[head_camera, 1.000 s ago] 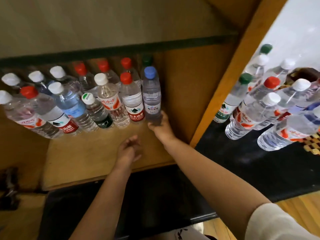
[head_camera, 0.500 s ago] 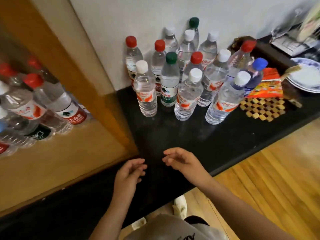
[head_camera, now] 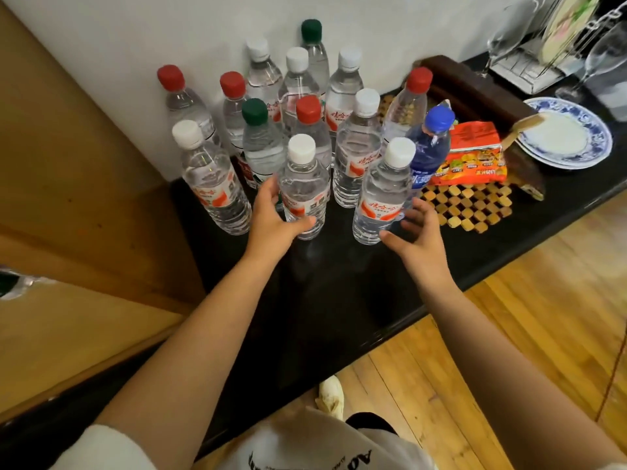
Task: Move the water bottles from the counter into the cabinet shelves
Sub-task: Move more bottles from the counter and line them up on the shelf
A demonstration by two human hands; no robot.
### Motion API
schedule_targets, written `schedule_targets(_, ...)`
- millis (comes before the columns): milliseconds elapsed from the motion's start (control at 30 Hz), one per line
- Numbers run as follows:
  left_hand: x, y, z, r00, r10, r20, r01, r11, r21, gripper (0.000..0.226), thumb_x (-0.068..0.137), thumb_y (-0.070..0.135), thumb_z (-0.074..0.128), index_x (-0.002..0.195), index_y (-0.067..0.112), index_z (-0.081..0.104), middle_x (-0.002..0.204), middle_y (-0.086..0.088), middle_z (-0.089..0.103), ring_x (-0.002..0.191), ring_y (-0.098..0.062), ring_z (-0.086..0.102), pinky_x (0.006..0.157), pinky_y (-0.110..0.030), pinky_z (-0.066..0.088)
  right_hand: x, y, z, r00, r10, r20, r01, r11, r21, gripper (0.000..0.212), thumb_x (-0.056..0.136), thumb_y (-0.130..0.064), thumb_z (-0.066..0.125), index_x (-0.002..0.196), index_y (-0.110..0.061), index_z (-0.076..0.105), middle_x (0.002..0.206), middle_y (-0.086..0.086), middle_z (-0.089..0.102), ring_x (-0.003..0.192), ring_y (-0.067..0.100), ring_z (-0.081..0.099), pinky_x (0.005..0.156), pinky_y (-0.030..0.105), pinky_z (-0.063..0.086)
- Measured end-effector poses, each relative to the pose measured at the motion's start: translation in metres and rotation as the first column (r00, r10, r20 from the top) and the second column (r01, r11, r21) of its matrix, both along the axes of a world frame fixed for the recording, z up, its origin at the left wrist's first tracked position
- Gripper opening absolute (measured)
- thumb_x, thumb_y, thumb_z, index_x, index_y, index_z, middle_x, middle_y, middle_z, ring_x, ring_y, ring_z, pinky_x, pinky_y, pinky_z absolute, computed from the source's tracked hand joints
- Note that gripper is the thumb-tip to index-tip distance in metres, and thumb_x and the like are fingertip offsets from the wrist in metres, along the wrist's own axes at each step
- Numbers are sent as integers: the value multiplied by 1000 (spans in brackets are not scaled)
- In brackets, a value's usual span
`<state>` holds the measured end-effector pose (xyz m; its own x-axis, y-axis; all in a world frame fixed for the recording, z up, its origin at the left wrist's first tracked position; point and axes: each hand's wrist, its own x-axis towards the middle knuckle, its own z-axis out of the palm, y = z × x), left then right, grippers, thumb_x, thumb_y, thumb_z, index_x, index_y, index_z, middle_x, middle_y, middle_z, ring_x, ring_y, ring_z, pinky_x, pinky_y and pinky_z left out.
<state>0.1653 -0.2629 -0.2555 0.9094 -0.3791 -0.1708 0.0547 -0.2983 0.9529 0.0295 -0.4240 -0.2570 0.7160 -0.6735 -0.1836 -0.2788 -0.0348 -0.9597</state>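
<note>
The bare black counter [head_camera: 305, 300] in front of the bottle bunch [head_camera: 305, 123] is wide and free, so my arms can slide in there. Behind the front bottles, the others stand close together, caps nearly touching, with little room between. Right of the bunch, a snack bag [head_camera: 471, 154] and checked mat [head_camera: 475, 205] lie in the way. Left of it stands the wooden cabinet side [head_camera: 68, 147].
</note>
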Motion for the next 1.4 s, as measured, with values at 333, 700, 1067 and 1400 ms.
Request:
schedule_targets(333,4,-21,-7,997,73,38,-72,997,-41,72,72,5,75,129,14,33,122,3,52,115,-15,51,99,-27,38,27,-17,-15,998,39,40,-35,996,-86,63,71,-12,78,118,-26,38,115,-12,51,114,10,50,98,29,42)
schedule_targets(700,-36,16,-3,989,37,144,-44,998,41,66,67,21,80,119,32,40,117,17,52,103,13,50,86,-8,37,23,-31,-14,973,223,-56,-229,916,-330,62,69,-20,79,124,-14,53,128,-4,44,108,-6,35,80,-6,29)
schedule_targets(1067,-111,104,1,978,174,118,-178,984,25,59,64,41,75,113,46,42,120,18,53,116,2,51,94,-23,48,-6,30,-10,902,403,-154,-430,810,-399,59,61,-27,83,113,-16,58,98,-8,50,87,-14,44,73,2,34)
schedule_targets(1400,-143,224,13,904,416,99,-412,909,-57,58,65,30,72,116,35,45,120,11,57,111,6,53,86,-7,45,11,156,14,692,713,-112,-698,622,-355,51,57,-32,84,99,-34,56,92,-18,49,91,-15,49,71,5,39)
